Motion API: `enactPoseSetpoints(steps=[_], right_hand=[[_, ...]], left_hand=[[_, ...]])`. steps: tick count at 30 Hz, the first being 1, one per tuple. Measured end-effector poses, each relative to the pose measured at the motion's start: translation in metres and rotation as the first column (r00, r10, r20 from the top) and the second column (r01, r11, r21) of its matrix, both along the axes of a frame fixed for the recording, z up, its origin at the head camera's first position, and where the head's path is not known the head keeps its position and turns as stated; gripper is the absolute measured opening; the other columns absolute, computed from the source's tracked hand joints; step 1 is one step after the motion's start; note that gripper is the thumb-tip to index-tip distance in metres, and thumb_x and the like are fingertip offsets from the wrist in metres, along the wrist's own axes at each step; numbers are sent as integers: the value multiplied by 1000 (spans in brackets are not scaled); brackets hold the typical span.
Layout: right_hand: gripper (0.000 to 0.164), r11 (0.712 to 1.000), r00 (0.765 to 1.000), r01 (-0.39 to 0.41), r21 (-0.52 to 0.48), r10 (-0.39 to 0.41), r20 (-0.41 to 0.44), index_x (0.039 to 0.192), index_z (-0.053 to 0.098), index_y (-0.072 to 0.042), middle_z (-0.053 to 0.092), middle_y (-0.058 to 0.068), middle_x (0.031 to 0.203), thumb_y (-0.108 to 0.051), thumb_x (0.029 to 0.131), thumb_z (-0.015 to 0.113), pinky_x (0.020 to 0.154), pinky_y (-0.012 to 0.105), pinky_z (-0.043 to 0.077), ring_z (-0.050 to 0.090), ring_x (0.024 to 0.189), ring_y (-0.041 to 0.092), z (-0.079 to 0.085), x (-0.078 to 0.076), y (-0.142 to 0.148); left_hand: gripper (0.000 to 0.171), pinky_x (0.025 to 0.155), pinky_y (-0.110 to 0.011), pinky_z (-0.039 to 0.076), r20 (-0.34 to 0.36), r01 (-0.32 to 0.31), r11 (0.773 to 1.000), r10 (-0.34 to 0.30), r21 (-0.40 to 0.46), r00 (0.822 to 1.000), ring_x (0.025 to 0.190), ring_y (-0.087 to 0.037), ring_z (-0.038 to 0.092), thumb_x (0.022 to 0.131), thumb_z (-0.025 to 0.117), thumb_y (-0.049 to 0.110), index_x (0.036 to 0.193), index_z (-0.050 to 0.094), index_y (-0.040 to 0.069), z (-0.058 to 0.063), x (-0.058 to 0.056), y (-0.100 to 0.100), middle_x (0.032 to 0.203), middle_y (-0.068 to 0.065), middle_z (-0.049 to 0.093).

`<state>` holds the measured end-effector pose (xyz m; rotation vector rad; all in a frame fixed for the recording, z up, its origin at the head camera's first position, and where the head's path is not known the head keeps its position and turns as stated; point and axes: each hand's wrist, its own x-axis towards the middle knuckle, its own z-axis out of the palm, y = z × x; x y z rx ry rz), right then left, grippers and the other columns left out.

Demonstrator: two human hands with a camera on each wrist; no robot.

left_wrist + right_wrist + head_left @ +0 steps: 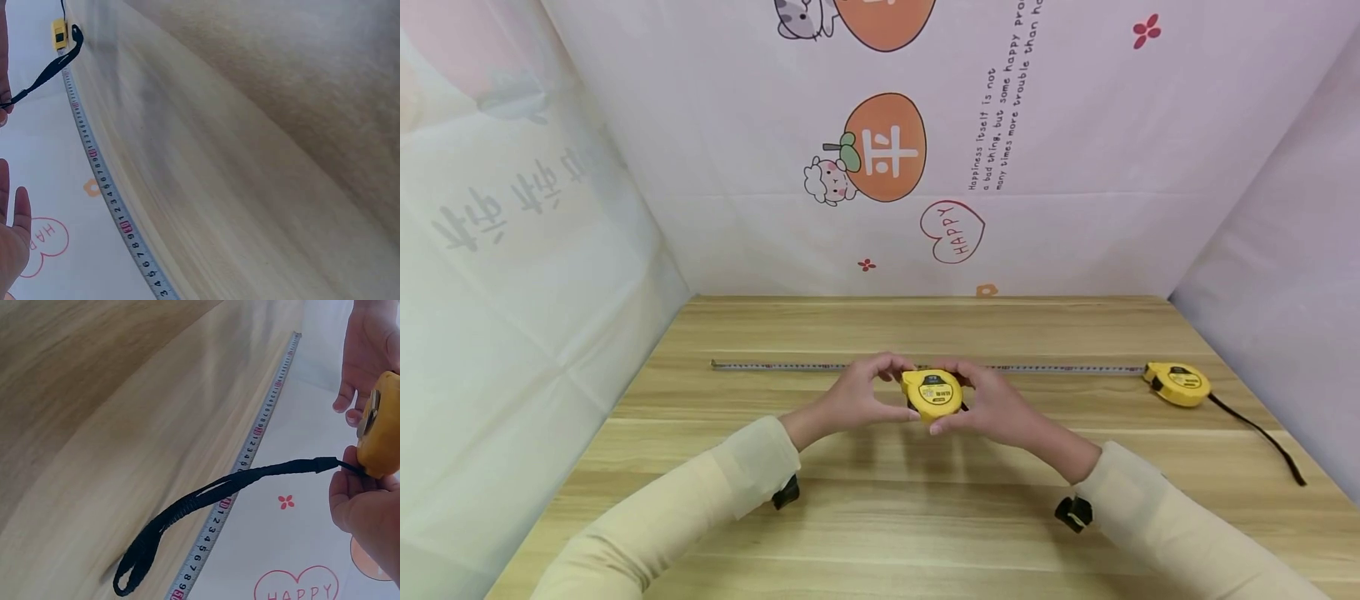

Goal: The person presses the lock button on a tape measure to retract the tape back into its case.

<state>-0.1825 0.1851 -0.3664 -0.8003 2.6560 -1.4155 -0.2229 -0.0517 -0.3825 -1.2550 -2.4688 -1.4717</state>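
In the head view, a yellow tape measure (pixel 934 395) is held above the table between both hands. My left hand (pixel 859 402) holds its left side, with the thumb at the lower edge and a finger at the upper edge. On the other side my right hand (pixel 996 407) pinches the case. In the right wrist view, a black wrist strap (pixel 206 490) dangles from the case by the right fingertips. The left wrist view cuts off the case and shows some left fingers (pixel 22 209) extended.
A second yellow tape measure (pixel 1180 385) lies at the table's right, its black strap (pixel 1262 429) trailing toward the edge. From it the metal blade (pixel 1075 369) runs straight left across the wooden table (pixel 880 533), passing behind the hands. Printed cloth (pixel 737 150) stands behind and at both sides.
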Motion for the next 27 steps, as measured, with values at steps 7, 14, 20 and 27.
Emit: enactPoseSetpoints(steps=[7,14,20,27], right_hand=[[82,999,999,-41,32,40,19,132,51,1,60,9,123,-30,67,90,97,55,40,54,112,28,-3,-2,3],[82,995,998,-62,77,61,15,133,51,2,60,8,120,-32,68,89,95,56,41,55,110,29,-7,-3,5],[79,993,997,-81,89,81,8,131,52,2,61,6,117,-29,69,90,92,49,45,56,107,27,-14,-5,4],[73,993,995,-92,70,90,35,129,54,-1,61,4,114,-22,69,90,91,45,46,56,106,29,-21,-7,3]], left_hand=[[51,88,-44,47,0,13,1000,-13,1,1000,97,-14,56,72,88,20,114,62,7,-7,-1,-2,108,3,63],[53,89,-45,46,24,17,999,-16,-28,1000,99,-11,55,72,88,20,116,62,9,-13,0,-2,110,5,62],[53,90,-42,46,48,10,998,-7,-69,999,100,-10,56,72,88,24,116,62,10,-17,0,-3,109,7,62],[51,93,-49,44,94,25,996,-17,-85,995,100,-10,55,74,87,25,117,62,11,-22,-1,-5,109,8,62]])
